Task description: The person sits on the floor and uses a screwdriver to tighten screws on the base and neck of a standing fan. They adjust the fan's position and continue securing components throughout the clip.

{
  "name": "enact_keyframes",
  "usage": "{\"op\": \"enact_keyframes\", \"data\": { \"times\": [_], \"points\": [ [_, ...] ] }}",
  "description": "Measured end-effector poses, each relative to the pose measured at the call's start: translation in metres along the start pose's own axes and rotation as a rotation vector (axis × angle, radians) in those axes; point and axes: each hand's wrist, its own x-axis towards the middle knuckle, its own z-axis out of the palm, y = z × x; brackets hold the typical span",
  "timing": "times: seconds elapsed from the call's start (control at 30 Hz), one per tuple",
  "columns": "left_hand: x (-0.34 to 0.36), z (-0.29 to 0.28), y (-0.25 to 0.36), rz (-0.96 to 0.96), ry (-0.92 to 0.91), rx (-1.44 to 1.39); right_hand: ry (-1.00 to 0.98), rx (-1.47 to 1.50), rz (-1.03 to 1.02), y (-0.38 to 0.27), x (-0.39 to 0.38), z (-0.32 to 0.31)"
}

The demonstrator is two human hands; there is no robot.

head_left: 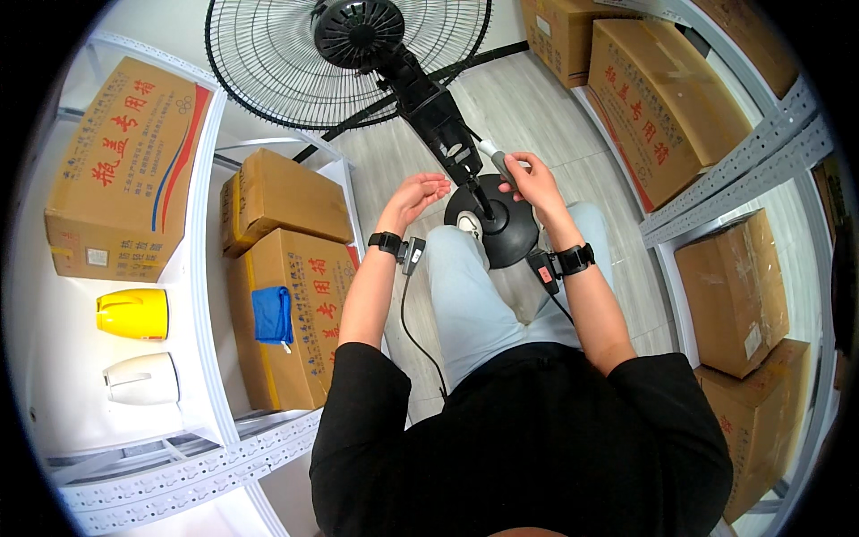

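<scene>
A black pedestal fan stands before me, its wire cage at the far side and its round base on the floor by my feet. My right hand is closed around a slim tool with a grey and white handle. A thin dark shaft seems to run from its white end toward the fan's control housing; whether it touches cannot be made out. My left hand is open just left of the fan's pole, fingers stretched out, holding nothing.
Shelves flank me on both sides, loaded with cardboard boxes. On the left shelf are a yellow jug and a white jug. A folded blue cloth lies on a box. Cables hang from both my wrist straps.
</scene>
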Motion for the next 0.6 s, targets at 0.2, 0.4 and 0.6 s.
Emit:
{"op": "enact_keyframes", "data": {
  "times": [0.2, 0.4, 0.6],
  "points": [
    [-0.010, 0.019, 0.008, 0.113, 0.058, -0.025, 0.256, -0.842, -0.597, 0.004, -0.001, -0.001],
    [-0.013, 0.043, 0.022, 0.178, 0.052, -0.057, -0.031, 0.035, 0.090, -0.010, -0.002, -0.003],
    [-0.006, 0.057, 0.026, 0.280, 0.054, -0.222, 0.361, -0.988, -0.788, 0.009, -0.002, -0.002]
  ]
}}
